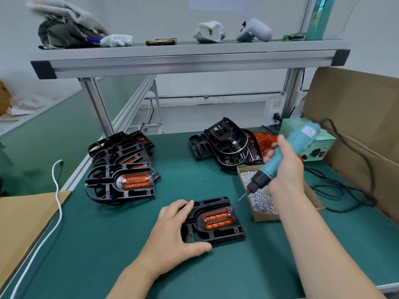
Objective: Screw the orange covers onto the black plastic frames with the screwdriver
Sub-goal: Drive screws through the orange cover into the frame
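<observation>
The left hand (172, 231) grips a black frame (212, 223) holding an orange cover (218, 220) on the green mat (108, 244). The right hand (282, 167) holds a teal electric screwdriver (287, 156) above a box of screws (259, 195).

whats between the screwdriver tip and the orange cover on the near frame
Only bare green mat and the black frame rim, seen in the head view.

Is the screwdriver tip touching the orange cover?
Apart: head view shows the teal electric screwdriver tip over the cardboard screw box, away from the orange plastic cover.
</observation>
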The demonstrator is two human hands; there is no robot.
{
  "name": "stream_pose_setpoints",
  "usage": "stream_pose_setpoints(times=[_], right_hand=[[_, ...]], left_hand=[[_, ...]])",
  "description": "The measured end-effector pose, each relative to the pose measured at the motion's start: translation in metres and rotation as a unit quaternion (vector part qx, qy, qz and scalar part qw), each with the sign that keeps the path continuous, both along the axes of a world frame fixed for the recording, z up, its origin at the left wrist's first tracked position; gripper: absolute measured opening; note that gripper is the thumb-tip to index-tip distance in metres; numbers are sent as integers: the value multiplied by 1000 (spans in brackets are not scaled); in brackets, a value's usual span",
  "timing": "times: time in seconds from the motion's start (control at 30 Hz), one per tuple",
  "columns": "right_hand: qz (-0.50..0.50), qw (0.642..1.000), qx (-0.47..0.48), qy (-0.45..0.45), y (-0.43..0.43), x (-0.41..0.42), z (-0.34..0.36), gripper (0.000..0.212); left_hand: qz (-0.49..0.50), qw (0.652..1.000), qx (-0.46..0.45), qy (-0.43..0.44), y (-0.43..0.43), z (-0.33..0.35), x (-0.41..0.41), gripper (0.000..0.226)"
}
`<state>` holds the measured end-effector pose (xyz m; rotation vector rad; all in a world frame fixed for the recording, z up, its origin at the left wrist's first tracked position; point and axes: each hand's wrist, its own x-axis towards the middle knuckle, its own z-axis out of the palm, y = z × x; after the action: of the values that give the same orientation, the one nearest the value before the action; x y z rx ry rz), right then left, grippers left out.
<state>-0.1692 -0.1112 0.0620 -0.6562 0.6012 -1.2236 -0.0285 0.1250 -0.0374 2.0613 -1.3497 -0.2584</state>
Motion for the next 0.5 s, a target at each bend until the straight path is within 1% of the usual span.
stream_pose_setpoints(times=[0.03, 0.1, 0.2, 0.27, 0.37, 0.5], right_hand=[[-17, 999, 28, 2, -7, -8, -7, 22], [-50, 996, 56, 40, -17, -19, -22, 32], [-94, 988, 50, 110, -30, -32, -40, 47], [-110, 981, 41, 154, -38, -41, -46, 50], [-114, 969, 34, 217, -51, -55, -51, 47], [-82, 959, 28, 271, -63, -69, -56, 53]], left_hand=[[0, 1000, 3, -12, 0, 1, 0, 115], [0, 998, 17, -54, -1, 5, 2, 115], [-2, 991, 66, -118, -7, 15, 2, 119], [-12, 984, 103, -142, -12, 20, 1, 122], [-29, 980, 125, -150, -18, 21, -3, 125], [-20, 981, 96, -166, -20, 21, -4, 121]])
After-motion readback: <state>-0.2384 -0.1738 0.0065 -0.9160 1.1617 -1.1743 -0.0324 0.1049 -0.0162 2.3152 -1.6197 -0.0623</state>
